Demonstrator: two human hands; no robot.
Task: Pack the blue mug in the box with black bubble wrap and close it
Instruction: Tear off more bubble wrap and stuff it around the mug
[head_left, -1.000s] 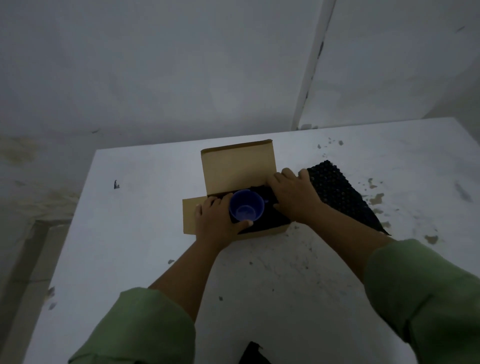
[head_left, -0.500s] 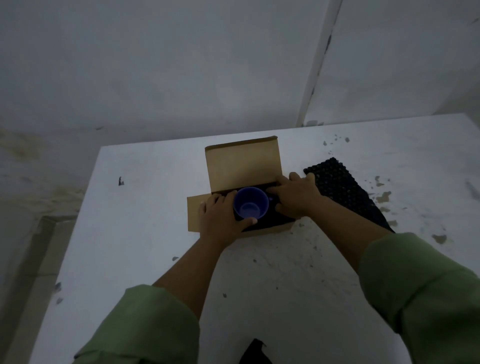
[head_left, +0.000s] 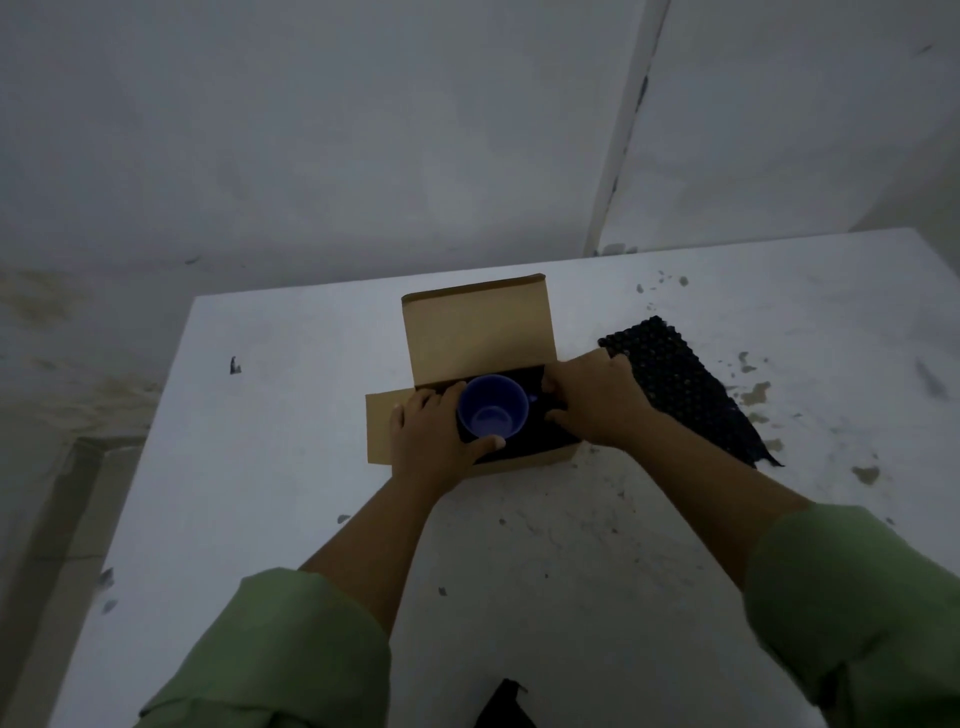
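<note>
A blue mug (head_left: 492, 408) stands upright, mouth up, inside an open brown cardboard box (head_left: 530, 460) in the middle of the table. My left hand (head_left: 431, 441) wraps around the mug's left side, thumb curled along its near edge. My right hand (head_left: 597, 402) rests on the box's right part, its fingers bent onto black bubble wrap (head_left: 540, 439) that lines the box inside. The box lid (head_left: 478, 332) stands up at the back and a side flap (head_left: 379, 431) lies flat to the left.
A second sheet of black bubble wrap (head_left: 685, 389) lies on the white table (head_left: 285, 441) just right of the box. A dark object (head_left: 504, 706) pokes in at the bottom edge. Grey walls stand behind the table, whose right part is stained.
The view has shifted slightly. My right hand's fingers have curled more into the box's right side. The left hand stays around the mug.
</note>
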